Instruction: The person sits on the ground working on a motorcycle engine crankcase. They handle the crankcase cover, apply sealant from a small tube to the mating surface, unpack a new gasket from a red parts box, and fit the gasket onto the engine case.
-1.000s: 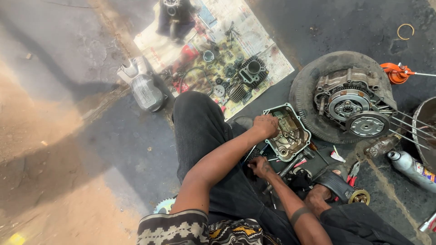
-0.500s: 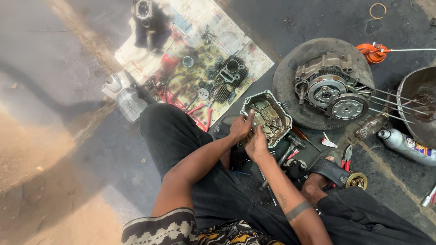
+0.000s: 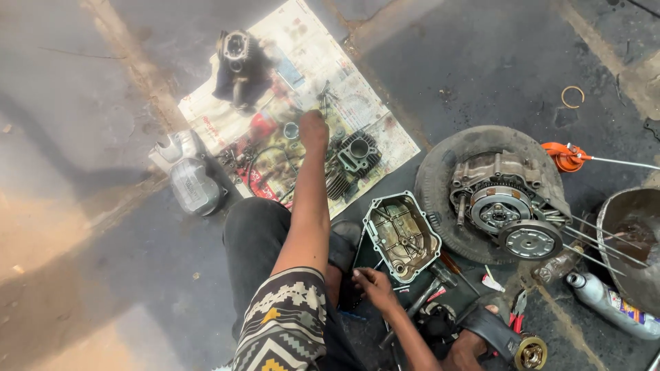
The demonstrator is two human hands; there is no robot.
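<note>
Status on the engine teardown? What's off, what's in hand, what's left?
Off: finned grey cylinder on the spread newspaper; open metal side cover on the floor. In hand: left hand reaches over the newspaper parts, right hand by the cover. Left: engine block on the tyre, clutch exposed.

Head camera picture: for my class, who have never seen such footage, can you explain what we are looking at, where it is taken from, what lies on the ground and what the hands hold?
The camera sits on a person's head and looks down at their own arms and lap. They sit on dark ground. The left hand reaches out over a newspaper spread with small engine parts, next to a finned cylinder. Whether it grips anything cannot be told. The right hand rests low beside a metal engine cover, among tools; it seems to hold nothing. To the right, an engine block lies on an old tyre. An orange oil can and a plastic bottle lie nearby.
</note>
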